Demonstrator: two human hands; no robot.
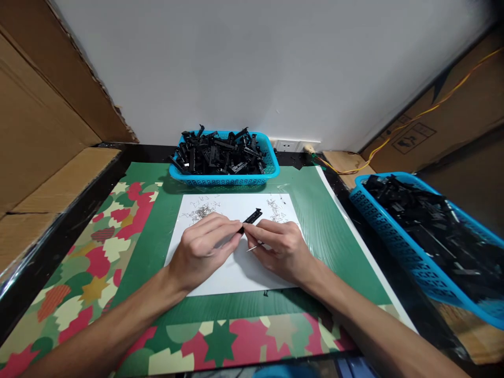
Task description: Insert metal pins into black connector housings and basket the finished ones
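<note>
Over a white sheet (220, 281), my left hand (208, 244) grips a slim black plastic part (253, 215), whose far end points up and right. My right hand (277, 244) is closed with its fingertips against the near end of that part, and a thin metal tool (255, 247) sticks out from between its fingers. Small metal pieces lie in a left pile (202, 211) beyond my left hand and a right pile (276, 210) beyond my right hand. The fingertips hide the near end of the black part.
A blue basket (224, 180) of black parts stands by the wall. Another blue basket (409, 257) with black parts is at the right. Cardboard (43, 94) borders the left side. A yellow cable (429, 110) runs from a wall socket (286, 145). A green mat (151, 231) lies under the sheet.
</note>
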